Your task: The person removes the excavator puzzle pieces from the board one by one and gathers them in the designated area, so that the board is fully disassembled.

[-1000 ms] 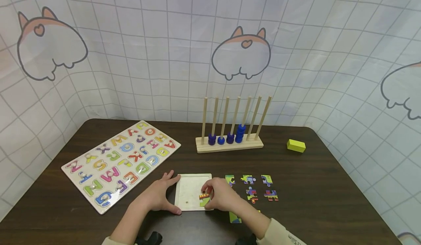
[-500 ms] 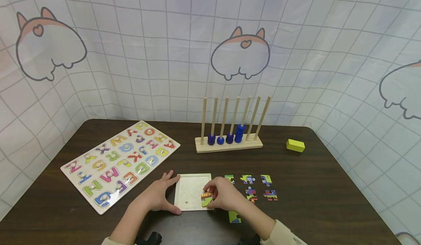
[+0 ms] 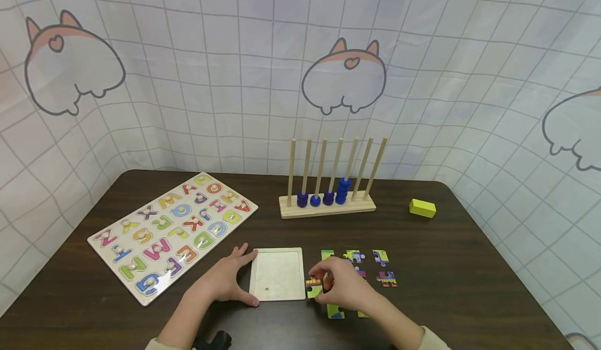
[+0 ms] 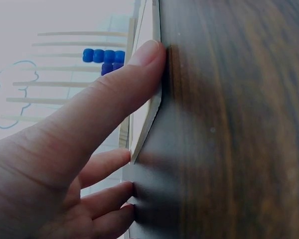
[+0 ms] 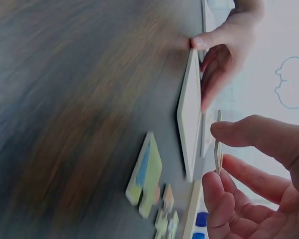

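My right hand (image 3: 348, 287) pinches a jigsaw puzzle piece (image 3: 313, 289), green with a red and yellow band, just beyond the right edge of a square wooden puzzle tray (image 3: 277, 274). Seen edge-on in the right wrist view, the held piece (image 5: 218, 152) is between thumb and fingertips, raised off the table. My left hand (image 3: 227, 278) rests at the tray's left side, thumb by the near corner and fingers spread toward the far one. In the left wrist view the thumb (image 4: 114, 89) lies along the tray's edge. Several loose pieces (image 3: 381, 257) lie right of the tray, some partly hidden by my right hand.
A white alphabet peg board (image 3: 155, 219) lies at the left. Behind the tray stands a wooden counting rack (image 3: 328, 210) with upright pegs and blue beads. A yellow-green block (image 3: 422, 208) sits at the back right. Patterned cloth (image 3: 225, 79) hangs behind the table.
My right hand has carried the pinched puzzle piece from over the tray's right part to beyond its right edge. The left hand and the tray have stayed put.
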`<state>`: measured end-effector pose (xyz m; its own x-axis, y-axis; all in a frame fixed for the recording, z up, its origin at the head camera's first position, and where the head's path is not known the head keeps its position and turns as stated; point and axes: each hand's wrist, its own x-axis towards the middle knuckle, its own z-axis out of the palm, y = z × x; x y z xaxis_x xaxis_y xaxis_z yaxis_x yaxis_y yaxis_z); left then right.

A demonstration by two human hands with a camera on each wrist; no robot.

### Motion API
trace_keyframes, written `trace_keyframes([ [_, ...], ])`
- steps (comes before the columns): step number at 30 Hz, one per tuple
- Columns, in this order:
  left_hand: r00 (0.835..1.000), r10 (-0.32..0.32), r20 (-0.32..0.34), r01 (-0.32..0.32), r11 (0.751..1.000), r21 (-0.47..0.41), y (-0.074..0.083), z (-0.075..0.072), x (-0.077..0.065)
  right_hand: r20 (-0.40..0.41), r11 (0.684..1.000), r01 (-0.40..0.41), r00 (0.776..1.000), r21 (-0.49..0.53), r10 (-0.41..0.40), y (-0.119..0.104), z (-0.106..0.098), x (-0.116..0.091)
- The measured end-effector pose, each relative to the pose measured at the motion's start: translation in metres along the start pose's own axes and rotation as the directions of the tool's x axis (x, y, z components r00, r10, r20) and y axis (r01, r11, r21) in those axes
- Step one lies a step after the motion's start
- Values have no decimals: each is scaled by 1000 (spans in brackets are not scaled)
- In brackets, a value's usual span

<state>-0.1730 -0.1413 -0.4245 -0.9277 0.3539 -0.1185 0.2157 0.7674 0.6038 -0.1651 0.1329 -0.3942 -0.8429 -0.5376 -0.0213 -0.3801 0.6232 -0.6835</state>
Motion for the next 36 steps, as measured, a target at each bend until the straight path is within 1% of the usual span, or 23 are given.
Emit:
trace_keyframes([
  [4,1000,-8,3,8,1000,-1,0,0,0,-9,1000,-11,1000,-20,10,8,-7,-10],
  [7,1000,-8,3,8,1000,-5,0,1,0,-12,999,-35,999,-29,35,13,-14,-17],
  [14,1000,-11,1,11,1000,-9,1,1,0,-51,999,-34,998,-37,32,27,-29,-36],
  [17,1000,-12,4,12,1000,-5,1,1,0,-50,998,-49,998,-39,47,33,-35,-44],
  [23,1000,-8,3,8,1000,3,2,0,-1,-59,993,-111,992,-45,108,48,-44,-62],
  [30,1000,-7,1,7,1000,4,2,0,-1,-74,987,-153,986,-43,150,68,-51,-82],
  [36,1000,0,1,0,1000,6,1,0,0,-74,972,-223,973,-70,217,78,-56,-90],
])
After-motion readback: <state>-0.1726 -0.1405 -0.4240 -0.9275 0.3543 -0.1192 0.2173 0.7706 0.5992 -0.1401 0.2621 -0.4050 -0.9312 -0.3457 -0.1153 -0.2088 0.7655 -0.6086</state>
